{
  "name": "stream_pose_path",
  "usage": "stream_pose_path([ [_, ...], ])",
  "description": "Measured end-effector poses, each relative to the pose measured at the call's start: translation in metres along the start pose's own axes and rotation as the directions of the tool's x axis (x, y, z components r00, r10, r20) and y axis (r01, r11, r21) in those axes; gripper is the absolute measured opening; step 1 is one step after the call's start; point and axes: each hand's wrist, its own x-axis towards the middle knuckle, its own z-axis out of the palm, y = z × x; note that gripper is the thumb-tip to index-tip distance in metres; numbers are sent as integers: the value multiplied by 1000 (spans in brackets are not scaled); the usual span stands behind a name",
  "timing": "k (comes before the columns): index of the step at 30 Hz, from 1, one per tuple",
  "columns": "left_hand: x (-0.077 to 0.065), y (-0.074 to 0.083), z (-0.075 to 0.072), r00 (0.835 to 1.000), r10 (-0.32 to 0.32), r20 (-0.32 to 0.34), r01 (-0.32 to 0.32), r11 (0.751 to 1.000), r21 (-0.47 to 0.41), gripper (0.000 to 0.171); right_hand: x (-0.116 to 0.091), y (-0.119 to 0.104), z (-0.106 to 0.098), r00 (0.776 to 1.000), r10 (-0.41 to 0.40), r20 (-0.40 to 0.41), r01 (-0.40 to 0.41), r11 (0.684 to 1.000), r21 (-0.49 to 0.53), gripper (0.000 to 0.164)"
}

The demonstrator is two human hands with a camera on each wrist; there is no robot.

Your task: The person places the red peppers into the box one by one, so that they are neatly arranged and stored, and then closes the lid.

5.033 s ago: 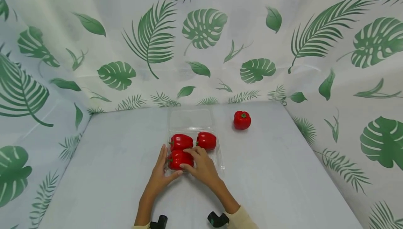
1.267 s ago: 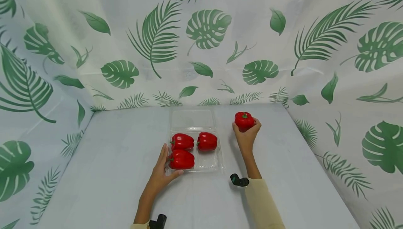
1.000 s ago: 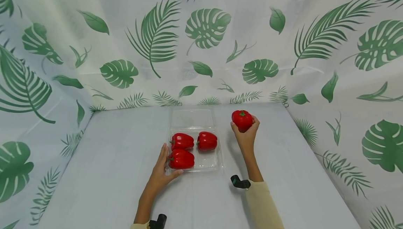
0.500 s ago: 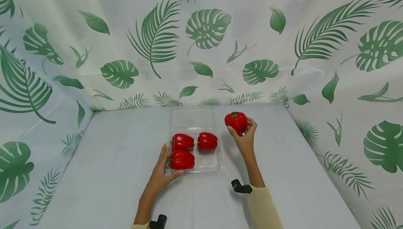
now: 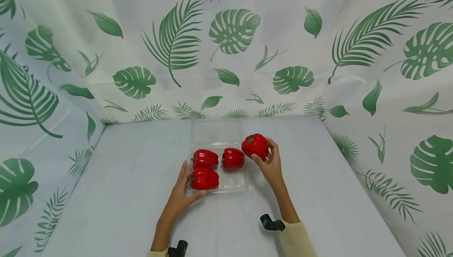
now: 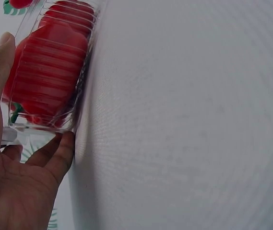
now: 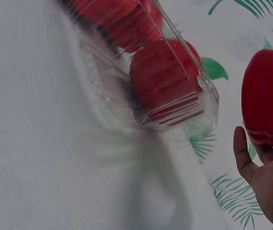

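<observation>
A clear plastic tray (image 5: 247,176) sits mid-table with its lid (image 5: 216,133) folded back flat. Three red peppers lie in it: back left (image 5: 204,158), back right (image 5: 232,158), front left (image 5: 203,178). My right hand (image 5: 263,154) grips a fourth red pepper (image 5: 255,146) in the air just over the tray's right rim. My left hand (image 5: 185,189) lies against the tray's front left corner, fingers straight along the side, thumb along the front. The left wrist view shows that hand (image 6: 11,182) at the tray (image 6: 54,72). The right wrist view shows the held pepper (image 7: 268,96) beside the tray (image 7: 208,103).
White cloth printed with green leaves (image 5: 230,33) hangs at the back and on both sides, close around the pale grey table (image 5: 318,194). Black wrist cameras (image 5: 271,223) sit on both forearms near the front edge.
My right hand left the tray, took the loose pepper from the back right of the table, lifted it and carried it left to the tray's right rim. The left hand stayed put.
</observation>
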Motion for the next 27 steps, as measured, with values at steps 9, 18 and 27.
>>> stream_pose_path([
  [9, 0, 0, 1, 1000, -3, 0, 3, 1000, -16, 109, -10, -8, 0, 997, -30, 68, 36, 996, -86, 72],
  [18, 0, 1, 0, 1000, 5, -3, -5, 1000, -16, 109, -19, -13, 2, 977, -66, 202, 95, 986, -138, 69],
  [27, -1, 0, 0, 1000, 18, -4, -18, 999, -26, 108, -25, -12, 7, 959, -46, 278, 132, 945, -299, 70],
])
